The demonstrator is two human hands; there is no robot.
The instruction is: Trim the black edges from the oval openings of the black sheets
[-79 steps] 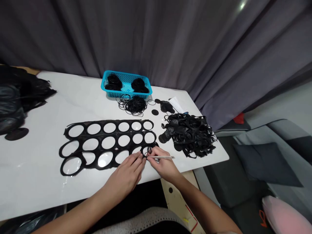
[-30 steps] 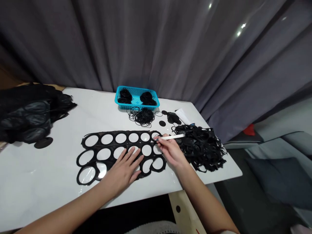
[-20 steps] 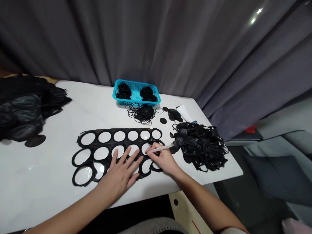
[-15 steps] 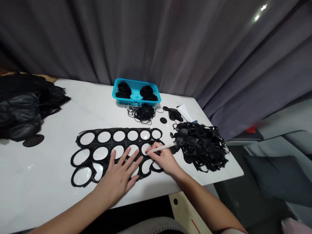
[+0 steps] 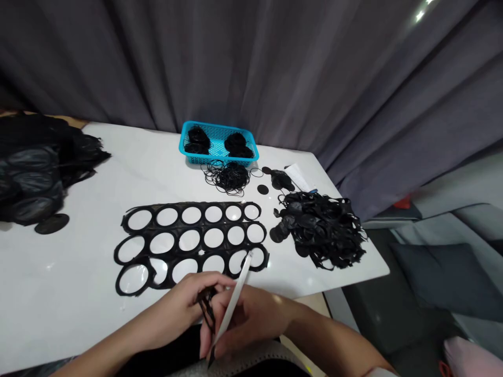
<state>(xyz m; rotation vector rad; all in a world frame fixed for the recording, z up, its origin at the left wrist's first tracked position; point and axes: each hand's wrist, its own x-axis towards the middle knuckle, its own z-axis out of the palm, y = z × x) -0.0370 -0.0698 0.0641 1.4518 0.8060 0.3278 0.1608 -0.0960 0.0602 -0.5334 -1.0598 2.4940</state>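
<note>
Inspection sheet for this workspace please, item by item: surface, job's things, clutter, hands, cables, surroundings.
Surface: glossy white tabletop, some reflections.
Job's things: black sheet with rows of round holes, lying flat; thin black rings between the hands.
Clutter: turquoise plastic mesh basket holding black ring bundles; loose black ring heap; tangled black scrap pile; dark heap at the far left; white paper slip.
Hands: left hand pinches the thin black rings; right hand grips a slim white pointed tool.
Cables: nothing seen.
Surroundings: grey pleated curtain behind; dark grey cushion at right.
</note>
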